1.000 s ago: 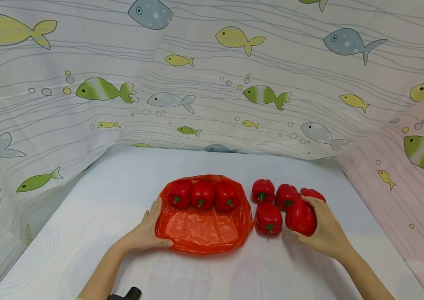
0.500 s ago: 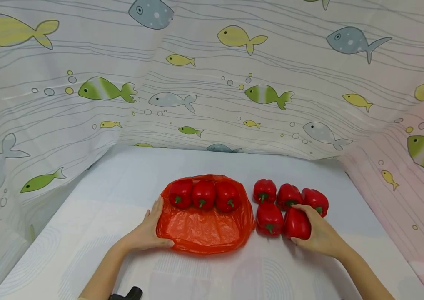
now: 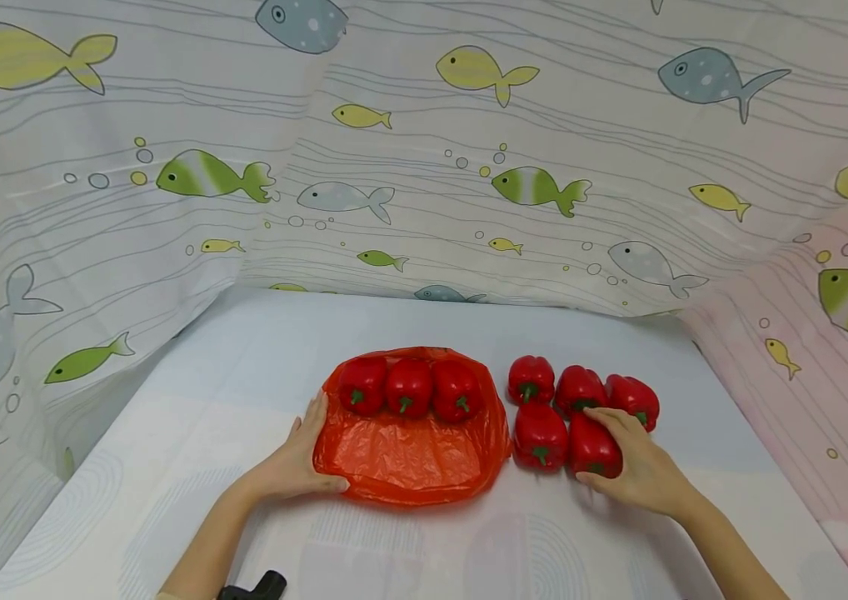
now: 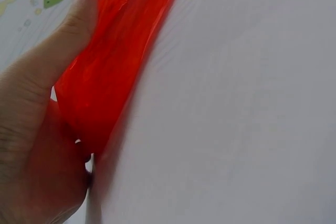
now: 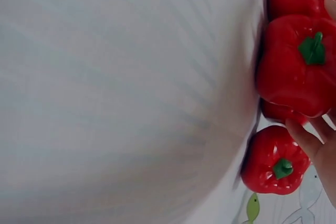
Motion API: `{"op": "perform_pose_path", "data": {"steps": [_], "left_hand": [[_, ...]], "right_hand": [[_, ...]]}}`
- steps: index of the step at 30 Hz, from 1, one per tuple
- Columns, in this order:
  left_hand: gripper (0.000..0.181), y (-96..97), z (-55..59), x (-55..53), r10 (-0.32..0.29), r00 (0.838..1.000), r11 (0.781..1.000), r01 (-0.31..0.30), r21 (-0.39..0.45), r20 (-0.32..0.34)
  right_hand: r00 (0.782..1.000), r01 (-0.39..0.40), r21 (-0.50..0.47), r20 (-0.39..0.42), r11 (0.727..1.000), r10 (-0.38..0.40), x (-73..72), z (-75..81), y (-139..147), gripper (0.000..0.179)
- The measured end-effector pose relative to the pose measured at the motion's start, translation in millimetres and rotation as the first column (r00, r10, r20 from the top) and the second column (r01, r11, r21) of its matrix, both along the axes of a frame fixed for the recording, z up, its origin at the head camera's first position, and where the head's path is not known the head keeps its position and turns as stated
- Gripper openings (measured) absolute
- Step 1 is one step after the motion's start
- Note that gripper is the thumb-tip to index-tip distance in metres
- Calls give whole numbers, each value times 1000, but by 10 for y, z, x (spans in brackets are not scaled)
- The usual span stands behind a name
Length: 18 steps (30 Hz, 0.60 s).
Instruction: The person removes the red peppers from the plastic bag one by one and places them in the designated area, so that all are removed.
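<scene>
In the head view my left hand (image 3: 296,467) rests against the left side of an orange plastic bag (image 3: 409,467), spread wide in a rounded shape. Its thumb lies along the front edge, straight in the left wrist view too. Three red bell peppers (image 3: 410,387) sit in a row at the back of the bag. Right of it, my right hand (image 3: 641,462) grips a red bell pepper (image 3: 595,448), fingers over the far side and thumb at the near side. That pepper's green stem (image 5: 313,50) shows in the right wrist view.
Beside the held one stands another bell pepper (image 3: 540,437), near the bag's right edge. Three more, including the far right pepper (image 3: 632,400), form a row behind. A fish-patterned sheet (image 3: 424,167) walls the pale tabletop (image 3: 424,550). A black object (image 3: 266,585) sits by my left wrist.
My right hand has brought its pepper down and slightly left, beside the other front pepper, stem now toward me. The far right pepper shows more fully. My left hand has stayed put.
</scene>
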State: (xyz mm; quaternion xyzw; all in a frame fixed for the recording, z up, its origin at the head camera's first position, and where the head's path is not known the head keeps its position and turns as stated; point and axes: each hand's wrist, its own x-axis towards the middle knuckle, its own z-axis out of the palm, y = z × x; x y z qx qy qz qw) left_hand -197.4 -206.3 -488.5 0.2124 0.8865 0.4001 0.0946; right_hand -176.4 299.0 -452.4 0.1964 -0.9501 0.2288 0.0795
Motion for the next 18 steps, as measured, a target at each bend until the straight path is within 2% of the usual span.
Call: {"op": "perform_pose_path", "data": {"steps": [4,10,18], "left_hand": [[132,3,-9,-5,2,1000,1000,-2,-3,-2],[132,2,-22,-5,6,1000,1000,-6,-9,15],[132,7,-15,-7,6,1000,1000,-6,-10,4]], "right_hand": [[999,47,-26,-5,999,-47,11,38,6,91],[991,68,-106,-103,992,-79,-3,140,-55,96],[971,-20,-117,-237,993,-8,-3,395,-296,99]]}}
